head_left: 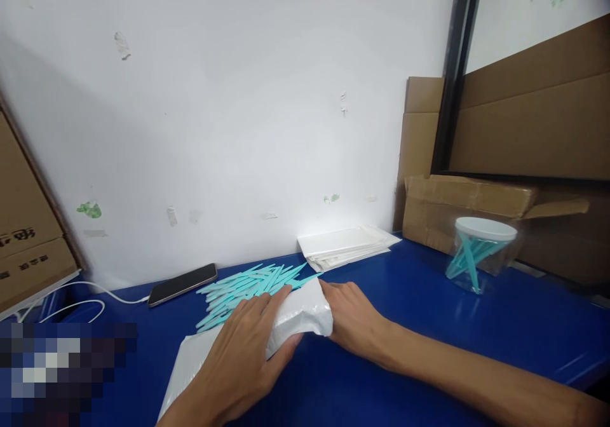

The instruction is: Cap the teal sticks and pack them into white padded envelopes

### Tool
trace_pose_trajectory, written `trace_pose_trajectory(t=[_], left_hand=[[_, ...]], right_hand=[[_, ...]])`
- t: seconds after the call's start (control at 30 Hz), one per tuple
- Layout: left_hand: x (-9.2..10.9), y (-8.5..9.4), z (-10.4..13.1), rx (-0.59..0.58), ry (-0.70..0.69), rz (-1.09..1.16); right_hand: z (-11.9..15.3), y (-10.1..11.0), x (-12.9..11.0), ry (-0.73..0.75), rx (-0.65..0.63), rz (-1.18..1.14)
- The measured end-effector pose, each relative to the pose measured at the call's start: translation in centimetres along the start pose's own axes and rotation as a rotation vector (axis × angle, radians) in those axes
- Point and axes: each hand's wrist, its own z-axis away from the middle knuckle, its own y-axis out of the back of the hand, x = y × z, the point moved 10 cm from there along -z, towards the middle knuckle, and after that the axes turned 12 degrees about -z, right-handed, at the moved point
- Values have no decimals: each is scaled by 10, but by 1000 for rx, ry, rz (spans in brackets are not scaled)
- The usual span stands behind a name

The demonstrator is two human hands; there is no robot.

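Left hand (243, 351) pinches the white mailer (301, 312) between thumb and fingers, probably steadying its end for the right hand (355, 316); those fingertips are hidden, can't tell their grip. Mailer's near, left of centre on the blue table (391, 405). Teal sticks (255, 290) sit just beyond, presumably within easy reach. Left carton (33, 252) has cut-off dark characters, can't read 'em.

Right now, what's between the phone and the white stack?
A heap of teal sticks, in the head view. It lies between the phone and the white stack, mostly a bit nearer the camera.
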Motion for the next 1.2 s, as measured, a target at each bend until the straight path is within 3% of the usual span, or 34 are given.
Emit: trace_pose_trajectory(t=[0.23,0.47,0.73,1.03,1.2], left_hand=[[0,3,0,26,3,-1],[0,8,-1,71,5,-5],[0,10,0,106,6,-18],[4,11,-1,110,-8,-21],[3,15,1,134,5,-40]], right_hand=[[-4,6,4,-64,-20,-2],[-3,25,8,-121,69,89],[1,32,-1,-53,200,99],[3,27,-16,62,121,11],[2,37,-12,33,193,42]])
